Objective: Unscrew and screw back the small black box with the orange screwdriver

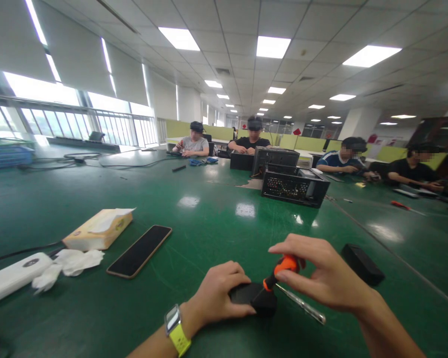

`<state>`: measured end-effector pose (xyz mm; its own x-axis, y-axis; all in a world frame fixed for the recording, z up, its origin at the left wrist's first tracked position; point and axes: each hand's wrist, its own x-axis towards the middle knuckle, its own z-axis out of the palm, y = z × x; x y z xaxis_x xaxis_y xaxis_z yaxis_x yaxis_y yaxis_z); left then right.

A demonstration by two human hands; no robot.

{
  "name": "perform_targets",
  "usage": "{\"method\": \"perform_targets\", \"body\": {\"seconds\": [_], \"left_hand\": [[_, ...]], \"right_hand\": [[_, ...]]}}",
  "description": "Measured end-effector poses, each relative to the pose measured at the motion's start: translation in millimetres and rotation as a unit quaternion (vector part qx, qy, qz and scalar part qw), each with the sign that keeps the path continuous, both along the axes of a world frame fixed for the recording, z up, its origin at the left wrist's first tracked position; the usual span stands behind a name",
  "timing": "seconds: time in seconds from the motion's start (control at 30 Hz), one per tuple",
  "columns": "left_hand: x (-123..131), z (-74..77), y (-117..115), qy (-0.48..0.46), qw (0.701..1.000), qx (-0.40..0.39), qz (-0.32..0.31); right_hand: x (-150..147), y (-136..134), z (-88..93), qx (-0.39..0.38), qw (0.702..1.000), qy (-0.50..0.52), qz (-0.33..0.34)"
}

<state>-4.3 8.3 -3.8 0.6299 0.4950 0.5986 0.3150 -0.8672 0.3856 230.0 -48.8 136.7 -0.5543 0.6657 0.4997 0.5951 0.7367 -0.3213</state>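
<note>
My left hand (218,293) is closed over a small black box (252,297) that lies on the green table (209,219). A smartwatch with a yellow strap (176,329) sits on that wrist. My right hand (323,278) grips the orange and black handle of a screwdriver (283,271), held just right of the box. Its metal shaft (302,304) slants down toward the table below my right hand.
A second small black box (362,264) lies right of my right hand. A phone (140,250), a tissue box (99,229), crumpled tissue (74,262) and a white power bank (13,277) lie left. Open black computer cases (293,185) stand mid-table. Several people sit working at the far side.
</note>
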Motion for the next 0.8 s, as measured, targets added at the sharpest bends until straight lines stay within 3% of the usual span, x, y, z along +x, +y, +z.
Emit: {"method": "perform_targets", "body": {"seconds": [0.1, 0.3, 0.5, 0.67, 0.8], "left_hand": [[0.0, 0.2, -0.2, 0.004, 1.0, -0.004, 0.001], [0.3, -0.1, 0.1, 0.0, 1.0, -0.002, -0.003], [0.1, -0.3, 0.1, -0.002, 1.0, 0.001, -0.001], [0.1, -1.2, 0.5, 0.001, 1.0, 0.0, -0.001], [0.3, -0.2, 0.4, -0.003, 1.0, 0.001, -0.004]], "right_hand": [[-0.9, -0.7, 1.6, -0.01, 1.0, 0.006, 0.022], [0.8, -0.1, -1.9, 0.001, 1.0, 0.001, -0.017], [0.1, -0.1, 0.5, -0.019, 1.0, 0.011, 0.023], [2.0, -0.3, -2.3, -0.009, 1.0, -0.004, -0.023], [0.5, -0.7, -0.1, 0.001, 1.0, -0.012, -0.014]]}}
